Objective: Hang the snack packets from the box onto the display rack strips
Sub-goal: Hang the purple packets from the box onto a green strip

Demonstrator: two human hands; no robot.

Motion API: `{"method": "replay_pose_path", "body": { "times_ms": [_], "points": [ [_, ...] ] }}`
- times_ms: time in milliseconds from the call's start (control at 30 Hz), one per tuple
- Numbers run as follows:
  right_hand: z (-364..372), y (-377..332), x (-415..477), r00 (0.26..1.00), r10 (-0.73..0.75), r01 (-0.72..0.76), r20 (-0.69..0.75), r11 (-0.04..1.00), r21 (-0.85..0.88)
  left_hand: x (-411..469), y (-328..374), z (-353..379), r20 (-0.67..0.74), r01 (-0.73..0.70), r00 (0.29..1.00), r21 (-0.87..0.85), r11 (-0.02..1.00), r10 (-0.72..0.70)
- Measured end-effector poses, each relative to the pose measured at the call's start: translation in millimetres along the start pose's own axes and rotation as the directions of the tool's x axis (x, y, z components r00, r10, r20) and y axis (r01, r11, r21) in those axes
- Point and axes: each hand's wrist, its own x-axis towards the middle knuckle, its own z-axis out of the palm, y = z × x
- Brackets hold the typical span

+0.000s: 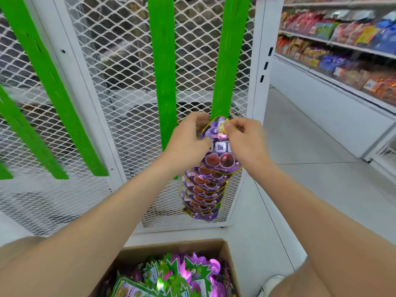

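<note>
A purple snack packet (220,156) with a gold edge is held up against the lower part of the right green strip (228,61). My left hand (188,140) grips its left side and my right hand (244,140) pinches its top edge. Below it, several matching purple packets (203,196) hang overlapped down the same strip. The middle green strip (164,71) carries nothing. A cardboard box (227,251) at the bottom holds several green and pink packets (171,277).
White mesh rack panels (120,82) carry more bare green strips at the left (42,82). Store shelves (342,67) full of snacks run along the right, with a tiled aisle floor (310,168) between. A shoe (272,284) shows beside the box.
</note>
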Motion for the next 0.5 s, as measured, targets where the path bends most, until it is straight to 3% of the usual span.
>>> {"method": "replay_pose_path", "body": {
  "times_ms": [133,267,500],
  "points": [
    [-2,-9,3,0.994,-0.081,0.082,-0.074,0.997,0.011,7,12,3,0.000,-0.008,1.000,-0.129,0.992,0.009],
    [-6,-15,2,0.990,-0.093,0.095,-0.102,0.995,0.011,7,24,6,0.025,0.093,0.996,-0.303,0.948,-0.089],
    [-12,-30,-13,0.977,-0.122,0.116,-0.172,0.992,-0.042,4,26,6,0.038,0.090,0.996,-0.319,0.943,-0.082]
  ]
}}
